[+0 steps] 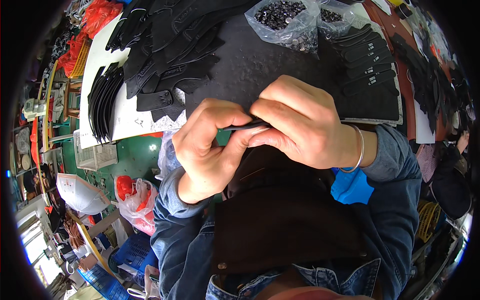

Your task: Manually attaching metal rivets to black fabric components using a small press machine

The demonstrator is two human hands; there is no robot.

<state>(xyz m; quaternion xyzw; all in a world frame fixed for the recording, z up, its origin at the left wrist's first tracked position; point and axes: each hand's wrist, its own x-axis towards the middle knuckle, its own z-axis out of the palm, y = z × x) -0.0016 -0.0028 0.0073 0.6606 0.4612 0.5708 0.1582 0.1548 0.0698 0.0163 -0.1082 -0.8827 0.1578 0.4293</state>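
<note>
In front of my chest, just off the table's near edge, both hands pinch a thin black strap-like piece (245, 125). My left hand (207, 145) grips one end between thumb and bent forefinger. Fingers of my right hand (302, 122) close on the other end and touch the left fingertips, covering most of the piece. Beyond them, a clear plastic bag (295, 37) holds many small dark metal snap buttons. A second such bag (336, 19) sits beside it. To the right lies a fanned row of black straps (367, 62), some with small silvery parts.
A large heap of black cut pieces (165, 45) covers the table's left side, next to a stack of curved black strips (105, 102). Below stand a white crate (92, 152), plastic bags (140, 202) and a blue bin (350, 187). Another person's hand (463, 142) shows far right.
</note>
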